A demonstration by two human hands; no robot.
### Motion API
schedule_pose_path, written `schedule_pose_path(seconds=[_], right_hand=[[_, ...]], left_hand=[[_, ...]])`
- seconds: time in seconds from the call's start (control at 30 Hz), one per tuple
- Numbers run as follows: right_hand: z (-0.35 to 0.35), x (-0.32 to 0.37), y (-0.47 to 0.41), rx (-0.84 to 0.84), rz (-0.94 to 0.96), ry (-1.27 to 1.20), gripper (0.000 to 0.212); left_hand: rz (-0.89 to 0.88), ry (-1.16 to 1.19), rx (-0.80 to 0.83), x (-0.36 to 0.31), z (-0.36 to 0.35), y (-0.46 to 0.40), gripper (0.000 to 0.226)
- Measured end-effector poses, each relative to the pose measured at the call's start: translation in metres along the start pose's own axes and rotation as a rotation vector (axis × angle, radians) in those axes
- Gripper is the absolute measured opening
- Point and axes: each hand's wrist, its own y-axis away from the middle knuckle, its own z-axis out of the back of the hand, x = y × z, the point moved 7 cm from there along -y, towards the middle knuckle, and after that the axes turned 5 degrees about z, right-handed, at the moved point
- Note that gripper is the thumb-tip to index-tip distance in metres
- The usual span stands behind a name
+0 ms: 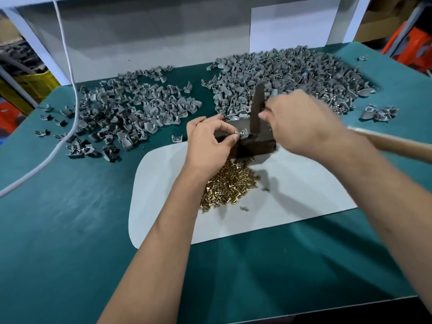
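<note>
**Riveting station on a green table [70, 230], read left to right.** A white cable [70, 66] trails at 9 o'clock of the dark metal block [254, 146], and a loose heap of grey castings [131, 113] lies at 10 o'clock. The left hand [208, 141] pinches one small grey casting [242, 132] between thumb and fingertips, seating it on the block's top edge. Brass rivets [229, 183] are heaped on a white sheet [304, 195] at 6 o'clock. The right hand [301, 122] — motion-blurred — curls round a dark upright bar [257, 101] that stands on the block just beside the casting. A wooden handle [392, 142] runs out at 3 o'clock, and a larger heap [292, 73] lies at 1 o'clock.

Risks: with the fingertips this near, a downward blow of the bar would likely pinch them. A casting seated at a tilt could skip off into the rivets.
</note>
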Motion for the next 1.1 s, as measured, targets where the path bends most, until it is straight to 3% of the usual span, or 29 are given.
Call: schedule_pose_path(seconds=[0.1,0.27,0.4,0.53,0.6,0.7,0.73,0.83,0.9,1.0,1.03,1.1], right_hand=[[0.019,0.001,0.006,-0.251,0.018,-0.064,0.021],[-0.005,0.004,0.002,0.019,0.015,-0.034,0.027],[0.019,0.0,0.003,-0.265,0.008,-0.102,0.024],[-0.008,0.009,0.001,0.028,0.017,-0.018,0.026],[0.002,0.006,-0.003,-0.008,0.041,0.04,0.025],[0.019,0.005,0.003,-0.271,0.029,-0.077,0.027],[0.014,0.009,0.003,-0.258,0.036,-0.083,0.028],[-0.01,0.012,0.001,-0.014,0.04,0.009,0.026],[0.001,0.008,-0.004,-0.024,0.056,0.047,0.028],[0.023,0.005,-0.002,-0.285,0.053,-0.041,0.029],[0.019,0.009,-0.001,-0.271,0.057,-0.049,0.03],[-0.005,0.014,-0.001,-0.083,0.07,-0.001,0.03]], left_hand=[[-0.012,-0.008,0.007,0.002,0.001,-0.001,0.026],[0.043,0.037,-0.001,0.003,-0.001,0.0,0.033],[0.031,0.004,0.013,0.003,0.0,-0.002,0.025],[0.058,-0.017,0.009,0.003,-0.001,-0.001,0.021],[0.054,-0.006,0.008,0.004,-0.001,-0.001,0.022],[0.021,0.017,0.026,0.004,0.0,-0.003,0.024],[0.021,0.02,0.02,0.004,0.0,-0.003,0.025],[0.046,0.016,0.008,0.004,0.0,-0.002,0.026],[0.056,0.009,0.006,0.004,0.0,-0.001,0.024],[0.044,0.038,0.03,0.005,-0.001,-0.003,0.027],[0.041,0.041,0.025,0.005,-0.001,-0.003,0.029],[0.045,0.038,0.02,0.007,-0.001,-0.004,0.033]])
